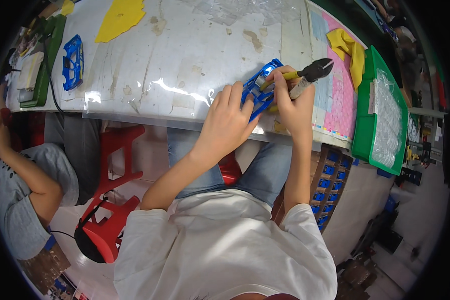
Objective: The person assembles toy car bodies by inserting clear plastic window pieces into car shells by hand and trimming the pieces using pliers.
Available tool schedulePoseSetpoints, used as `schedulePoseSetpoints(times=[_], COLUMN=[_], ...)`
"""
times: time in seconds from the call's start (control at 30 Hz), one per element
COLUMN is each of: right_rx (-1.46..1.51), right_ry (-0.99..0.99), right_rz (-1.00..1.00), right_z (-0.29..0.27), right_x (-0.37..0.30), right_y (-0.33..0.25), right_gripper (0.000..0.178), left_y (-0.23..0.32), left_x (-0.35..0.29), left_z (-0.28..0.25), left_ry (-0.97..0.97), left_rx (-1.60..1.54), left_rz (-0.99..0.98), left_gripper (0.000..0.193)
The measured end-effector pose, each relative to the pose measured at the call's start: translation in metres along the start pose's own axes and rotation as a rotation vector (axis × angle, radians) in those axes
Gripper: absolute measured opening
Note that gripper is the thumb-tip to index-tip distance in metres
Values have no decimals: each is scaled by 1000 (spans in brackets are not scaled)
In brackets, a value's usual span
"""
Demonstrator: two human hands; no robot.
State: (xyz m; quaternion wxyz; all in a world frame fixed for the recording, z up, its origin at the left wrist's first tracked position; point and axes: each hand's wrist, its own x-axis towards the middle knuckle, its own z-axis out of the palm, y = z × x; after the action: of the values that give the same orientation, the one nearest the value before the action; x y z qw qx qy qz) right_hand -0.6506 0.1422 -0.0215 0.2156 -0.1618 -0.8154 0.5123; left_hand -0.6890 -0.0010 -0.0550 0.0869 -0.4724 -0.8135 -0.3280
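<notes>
A blue toy car body shell point(259, 80) with open windows is held tilted above the near edge of the table. My left hand point(227, 116) is closed on its left side, fingers curled over the shell. My right hand point(295, 107) is closed around a pair of cutting pliers point(317, 71) with black jaws and yellow handles. The jaws point up and to the right, away from the shell, and one handle reaches toward the shell's openings. The right fingers also rest at the shell's right side; their exact contact is partly hidden.
Another blue car shell point(73, 63) lies at the table's left. Yellow cloths point(119, 21) lie at the back and right. A green tray point(361, 131) with clear plastic stands right; a carton of blue parts point(330, 182) sits below. A co-worker's arm point(32, 177) and red stool point(120, 155) are left.
</notes>
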Motion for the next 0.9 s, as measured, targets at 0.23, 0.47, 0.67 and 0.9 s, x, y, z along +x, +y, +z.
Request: schedulePoseSetpoints(times=[0.23, 0.47, 0.67, 0.9], right_rx=[-125, 117, -181, -192], right_ry=[-20, -6, -72, -197], right_rz=[-121, -87, -144, -171], right_z=[12, -1, 4, -4], right_x=[5, 0, 10, 9], right_y=[0, -28, -5, -2], right_gripper=[11, 12, 12, 14], left_y=[1, -2, -4, -3], left_x=[0, 0, -1, 1], left_z=[-4, -3, -3, -5], left_ry=[-91, -92, -96, -114], left_rx=[-58, -79, -67, -94], left_rz=[-60, -68, -45, -43], left_gripper=[38, 37, 37, 36])
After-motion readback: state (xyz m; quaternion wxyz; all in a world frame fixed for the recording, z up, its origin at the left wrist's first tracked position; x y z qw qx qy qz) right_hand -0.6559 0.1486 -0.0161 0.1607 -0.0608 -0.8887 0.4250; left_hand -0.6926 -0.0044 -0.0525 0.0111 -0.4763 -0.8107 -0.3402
